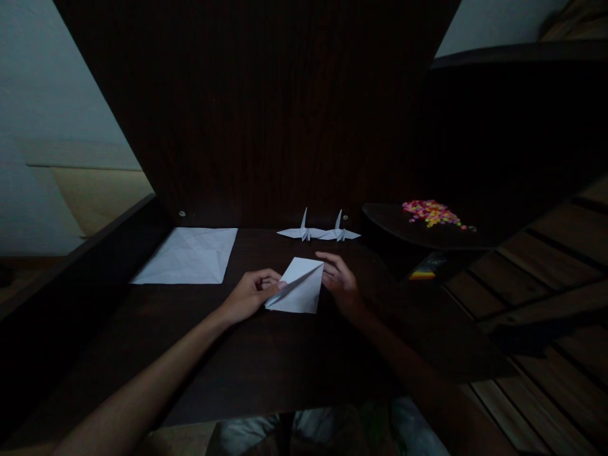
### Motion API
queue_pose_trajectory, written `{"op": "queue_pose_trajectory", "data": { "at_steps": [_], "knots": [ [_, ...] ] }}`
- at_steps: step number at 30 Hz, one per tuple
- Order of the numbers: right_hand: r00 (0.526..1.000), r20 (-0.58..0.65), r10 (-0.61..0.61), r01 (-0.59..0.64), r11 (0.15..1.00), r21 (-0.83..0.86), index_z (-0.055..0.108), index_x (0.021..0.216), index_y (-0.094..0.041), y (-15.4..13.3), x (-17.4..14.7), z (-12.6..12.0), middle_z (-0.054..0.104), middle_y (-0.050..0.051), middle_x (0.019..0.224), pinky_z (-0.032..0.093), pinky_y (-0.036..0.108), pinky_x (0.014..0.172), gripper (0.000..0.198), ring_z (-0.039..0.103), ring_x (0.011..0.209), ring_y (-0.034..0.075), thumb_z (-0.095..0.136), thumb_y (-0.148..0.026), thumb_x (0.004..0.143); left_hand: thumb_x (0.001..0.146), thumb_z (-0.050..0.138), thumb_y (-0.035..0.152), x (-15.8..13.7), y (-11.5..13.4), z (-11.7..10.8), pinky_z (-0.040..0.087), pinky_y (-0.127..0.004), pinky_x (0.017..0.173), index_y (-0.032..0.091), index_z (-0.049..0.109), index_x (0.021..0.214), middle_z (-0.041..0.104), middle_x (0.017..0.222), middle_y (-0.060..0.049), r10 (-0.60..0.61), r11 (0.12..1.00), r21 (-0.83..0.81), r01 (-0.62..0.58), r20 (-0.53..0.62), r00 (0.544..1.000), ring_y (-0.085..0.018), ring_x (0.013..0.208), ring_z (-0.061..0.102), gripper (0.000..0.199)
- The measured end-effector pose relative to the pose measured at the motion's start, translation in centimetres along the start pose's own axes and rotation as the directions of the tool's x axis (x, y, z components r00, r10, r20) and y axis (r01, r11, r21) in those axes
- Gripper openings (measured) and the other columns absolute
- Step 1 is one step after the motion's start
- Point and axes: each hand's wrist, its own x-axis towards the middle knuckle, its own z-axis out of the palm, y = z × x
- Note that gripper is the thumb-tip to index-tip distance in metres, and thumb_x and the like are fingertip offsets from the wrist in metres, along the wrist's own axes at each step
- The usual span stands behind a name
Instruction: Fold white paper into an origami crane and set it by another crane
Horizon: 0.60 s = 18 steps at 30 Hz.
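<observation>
The left hand (249,296) pinches the left corner of a folded white paper (303,294); the half-curled right hand (342,285) is at its right corner, grip unclear. Two white paper cranes (304,234) stand just beyond; a creased white paper sheet (190,256) lies left.

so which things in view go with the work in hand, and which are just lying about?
Work in hand:
- folded white paper, in the left hand, with the right hand at its right edge
- probably, as matching white paper: creased sheet, two origami cranes

Seemingly lying about:
- pile of small multicoloured pieces on the side shelf
</observation>
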Motion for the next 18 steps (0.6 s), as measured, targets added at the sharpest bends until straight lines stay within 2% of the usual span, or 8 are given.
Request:
{"op": "queue_pose_trajectory", "data": {
  "at_steps": [3, 5, 8, 11, 13, 15, 18],
  "knots": [
    [0.997, 0.033, 0.072, -0.072, 0.997, 0.017, 0.051, 0.121, -0.025, 0.4, 0.3, 0.0, 0.069, 0.007, 0.104, 0.053, 0.033, 0.077, 0.058, 0.067, 0.089, 0.02, 0.075, -0.038, 0.07, 0.068, 0.076, 0.038, 0.3, -0.9, 0.0, 0.043, -0.021, 0.051, 0.016, 0.059, 0.1, 0.065, 0.072, 0.0, -0.103, 0.982, -0.153, 0.107, 0.029, 0.994, -0.011, 0.055, 0.057, 0.042],
    [0.989, 0.045, 0.143, -0.142, 0.99, -0.022, 0.057, 0.114, -0.023, 0.8, 0.5, 0.0, 0.07, 0.006, 0.1, 0.054, 0.031, 0.073, 0.051, 0.067, 0.085, 0.019, 0.076, -0.036, 0.069, 0.064, 0.079, 0.035, 0.3, -1.2, 0.1, 0.043, -0.02, 0.05, 0.018, 0.057, 0.103, 0.065, 0.072, 0.001, -0.139, 0.969, -0.206, 0.14, 0.022, 0.99, -0.011, 0.055, 0.058, 0.049],
    [0.97, 0.013, 0.242, -0.239, 0.964, -0.116, 0.066, 0.086, -0.018, 1.3, 0.8, 0.0, 0.07, 0.004, 0.081, 0.051, 0.026, 0.056, 0.029, 0.065, 0.067, 0.016, 0.075, -0.038, 0.067, 0.064, 0.079, 0.041, 0.5, -1.3, 0.2, 0.039, -0.017, 0.048, 0.016, 0.06, 0.088, 0.063, 0.067, 0.002, -0.147, 0.966, -0.222, 0.13, -0.061, 0.987, -0.009, 0.054, 0.056, 0.039],
    [0.95, -0.073, 0.303, -0.311, 0.94, -0.14, 0.066, 0.077, -0.017, 1.5, 1.0, -0.1, 0.067, 0.001, 0.066, 0.046, 0.024, 0.043, 0.028, 0.059, 0.052, 0.013, 0.076, -0.04, 0.064, 0.075, 0.064, 0.057, 0.8, -1.2, 0.2, 0.041, -0.019, 0.046, 0.014, 0.063, 0.075, 0.06, 0.061, 0.001, -0.195, 0.95, -0.27, 0.158, -0.116, 0.974, -0.009, 0.051, 0.054, 0.043],
    [0.944, -0.101, 0.315, -0.324, 0.942, -0.087, 0.067, 0.077, -0.016, 1.5, 1.1, -0.1, 0.067, 0.001, 0.064, 0.047, 0.024, 0.043, 0.031, 0.058, 0.05, 0.013, 0.077, -0.041, 0.062, 0.077, 0.06, 0.061, 1.0, -1.2, -0.1, 0.049, -0.023, 0.054, 0.014, 0.065, 0.076, 0.064, 0.067, -0.003, -0.228, 0.923, -0.342, 0.176, -0.119, 0.966, -0.012, 0.059, 0.06, 0.047],
    [0.94, -0.111, 0.321, -0.325, 0.946, -0.016, 0.067, 0.075, -0.015, 1.4, 1.2, 0.0, 0.068, 0.002, 0.066, 0.05, 0.026, 0.047, 0.033, 0.059, 0.052, 0.013, 0.078, -0.043, 0.06, 0.072, 0.069, 0.055, 1.1, -1.4, -0.4, 0.053, -0.026, 0.067, 0.014, 0.067, 0.08, 0.069, 0.078, -0.005, -0.208, 0.915, -0.379, 0.138, -0.149, 0.967, -0.015, 0.071, 0.065, 0.042],
    [0.934, -0.126, 0.334, -0.332, 0.942, 0.044, 0.069, 0.072, -0.015, 1.5, 1.3, 0.1, 0.068, 0.003, 0.068, 0.052, 0.027, 0.052, 0.033, 0.059, 0.056, 0.013, 0.079, -0.043, 0.059, 0.06, 0.083, 0.041, 1.0, -1.7, -0.8, 0.053, -0.026, 0.074, 0.014, 0.07, 0.087, 0.072, 0.085, -0.005, -0.152, 0.935, -0.348, 0.074, -0.203, 0.967, -0.015, 0.076, 0.067, 0.04]
  ]
}}
